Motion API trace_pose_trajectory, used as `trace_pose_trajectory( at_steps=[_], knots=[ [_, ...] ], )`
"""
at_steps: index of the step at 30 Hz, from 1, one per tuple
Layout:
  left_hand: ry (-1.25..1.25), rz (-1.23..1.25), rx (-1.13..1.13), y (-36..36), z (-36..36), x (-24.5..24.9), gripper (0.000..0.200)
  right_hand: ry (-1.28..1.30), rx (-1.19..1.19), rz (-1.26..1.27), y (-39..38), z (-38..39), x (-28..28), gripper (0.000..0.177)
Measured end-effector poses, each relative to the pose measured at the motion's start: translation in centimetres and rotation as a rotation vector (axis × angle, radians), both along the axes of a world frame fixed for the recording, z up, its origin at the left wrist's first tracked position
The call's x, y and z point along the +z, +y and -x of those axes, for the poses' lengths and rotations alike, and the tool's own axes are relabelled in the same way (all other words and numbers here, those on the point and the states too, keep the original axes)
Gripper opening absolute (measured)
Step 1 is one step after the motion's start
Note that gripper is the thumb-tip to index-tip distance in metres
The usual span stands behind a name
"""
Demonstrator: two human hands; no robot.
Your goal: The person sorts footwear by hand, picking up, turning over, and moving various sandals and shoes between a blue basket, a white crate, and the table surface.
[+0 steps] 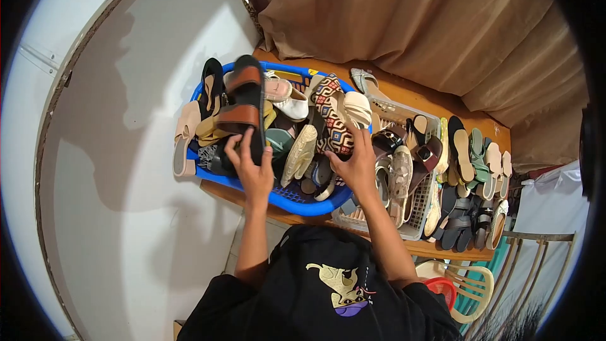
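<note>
My left hand (251, 169) grips the heel end of a black sandal with two brown straps (242, 115), raised above a blue plastic basket (295, 207) full of shoes. At the basket's right side, my right hand (355, 165) has its thumb and fingers closed around the lower end of a geometric-patterned shoe (333, 110). A cream shoe (358, 110) lies against that shoe. Between my hands, a beige woven-soled shoe (299, 155) and a green shoe (278, 141) rest in the basket. A pink block-heeled sandal (185, 132) hangs over the left rim.
A pale plastic crate (413, 232) of shoes stands right of the basket on a wooden table (449, 254). Rows of sandals (464, 151) lie beyond it. A brown curtain (404, 19) hangs behind, a white wall (145, 88) is at left, and a plastic chair (483, 290) is lower right.
</note>
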State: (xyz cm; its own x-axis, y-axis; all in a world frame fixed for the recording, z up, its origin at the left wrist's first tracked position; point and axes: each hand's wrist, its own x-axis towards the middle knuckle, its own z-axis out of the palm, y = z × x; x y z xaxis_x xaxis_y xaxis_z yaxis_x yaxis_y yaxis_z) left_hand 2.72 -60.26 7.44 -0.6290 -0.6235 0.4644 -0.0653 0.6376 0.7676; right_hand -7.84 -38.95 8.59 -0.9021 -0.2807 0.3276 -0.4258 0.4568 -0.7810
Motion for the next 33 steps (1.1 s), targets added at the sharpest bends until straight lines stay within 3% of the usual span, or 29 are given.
trace_pose_trajectory(
  at_steps=[4,7,14,16,18,20,22,23,27,30,33],
  knots=[
    [-0.190,0.214,0.104,-4.7,-0.3,0.1,0.047,-0.009,-0.005,0.053,-0.2,-0.3,0.2,0.065],
    [-0.310,0.231,0.132,-5.7,0.0,-0.6,0.044,-0.047,-0.005,0.113,-0.3,-1.2,1.4,0.059],
    [-0.311,0.284,0.170,-5.1,0.7,-0.1,0.035,0.082,0.098,0.110,-3.7,-3.6,1.1,0.056],
    [-0.164,0.314,0.091,-4.4,1.3,1.5,0.034,0.123,0.150,0.090,-4.1,-3.9,0.9,0.061],
    [-0.008,-0.330,-0.297,-2.5,1.7,2.1,0.047,0.210,0.220,0.049,-4.1,-4.1,1.4,0.065],
    [-0.017,-0.781,-0.466,0.2,2.2,2.4,0.053,0.241,0.327,-0.032,-4.1,-4.5,1.4,0.068],
    [-0.228,-0.650,-0.536,1.0,3.5,1.8,0.054,0.275,0.391,-0.062,-4.1,-4.8,0.6,0.070],
    [-0.297,-0.754,-0.520,0.9,3.9,1.4,0.057,0.280,0.386,-0.058,-3.5,-4.9,0.4,0.070],
    [-0.383,-0.674,-0.427,-0.3,4.6,-3.0,0.057,0.124,0.482,0.016,-0.6,-5.0,1.1,0.066],
    [-0.380,-0.671,-0.352,0.9,3.7,-2.7,0.053,0.036,0.535,0.098,1.3,-5.0,1.7,0.058],
    [-0.339,-0.680,-0.377,1.1,2.3,-2.7,0.050,0.033,0.274,0.223,2.5,-4.8,0.9,0.047]
  ],
)
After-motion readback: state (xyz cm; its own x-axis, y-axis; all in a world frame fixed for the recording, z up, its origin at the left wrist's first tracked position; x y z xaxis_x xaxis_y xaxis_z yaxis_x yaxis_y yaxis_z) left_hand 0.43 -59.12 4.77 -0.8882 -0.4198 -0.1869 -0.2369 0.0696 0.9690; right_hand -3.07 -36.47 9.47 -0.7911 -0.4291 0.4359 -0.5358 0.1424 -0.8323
